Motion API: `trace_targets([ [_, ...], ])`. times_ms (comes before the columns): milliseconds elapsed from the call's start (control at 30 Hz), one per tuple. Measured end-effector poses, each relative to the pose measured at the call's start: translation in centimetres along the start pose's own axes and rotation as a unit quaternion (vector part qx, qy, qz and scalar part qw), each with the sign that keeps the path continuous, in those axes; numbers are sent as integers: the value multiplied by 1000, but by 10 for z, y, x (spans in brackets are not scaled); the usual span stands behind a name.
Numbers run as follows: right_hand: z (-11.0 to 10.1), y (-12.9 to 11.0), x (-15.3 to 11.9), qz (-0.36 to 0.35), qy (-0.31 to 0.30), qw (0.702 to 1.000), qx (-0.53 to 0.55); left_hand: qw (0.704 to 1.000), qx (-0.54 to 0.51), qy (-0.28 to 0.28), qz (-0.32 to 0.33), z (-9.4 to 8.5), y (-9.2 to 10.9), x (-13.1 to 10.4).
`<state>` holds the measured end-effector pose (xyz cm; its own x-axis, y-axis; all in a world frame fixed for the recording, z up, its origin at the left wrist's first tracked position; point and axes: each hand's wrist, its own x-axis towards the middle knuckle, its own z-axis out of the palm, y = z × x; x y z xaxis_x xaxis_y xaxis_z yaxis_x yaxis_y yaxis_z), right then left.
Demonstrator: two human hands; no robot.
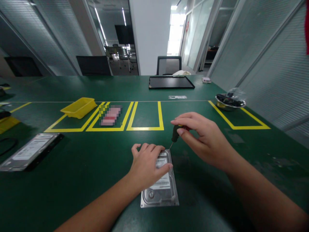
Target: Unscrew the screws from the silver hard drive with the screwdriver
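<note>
A silver hard drive (160, 195) with a white label lies flat on the green table (96, 193), near the middle. My left hand (148, 166) rests over its upper left part, fingers bent at the far edge and thumb across the label, gripping it. In my right hand (205, 138) is a dark-handled screwdriver (175, 135), pinched between thumb and fingers. Its thin shaft slants down to the drive's far right corner, where the tip meets or nearly meets the drive.
Another hard drive (35, 149) lies at the left. Beyond are a yellow tray (79, 108), a blurred pink item (111, 116) inside yellow tape, a black panel (171, 82), and a metal bowl (229, 104) of dark items at the right.
</note>
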<state>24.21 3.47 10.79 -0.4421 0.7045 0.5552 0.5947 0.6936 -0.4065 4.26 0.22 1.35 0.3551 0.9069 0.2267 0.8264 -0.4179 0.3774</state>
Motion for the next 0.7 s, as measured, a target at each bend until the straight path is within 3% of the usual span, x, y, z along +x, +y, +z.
trace_targets([
  [233, 9, -3, -1, 11, 54, 998, -21, 1000, -1, 0, 1, 0, 0, 0],
  [700, 9, 0, -3, -44, 40, 998, 5, 1000, 4, -15, -1, -1, 2, 0],
])
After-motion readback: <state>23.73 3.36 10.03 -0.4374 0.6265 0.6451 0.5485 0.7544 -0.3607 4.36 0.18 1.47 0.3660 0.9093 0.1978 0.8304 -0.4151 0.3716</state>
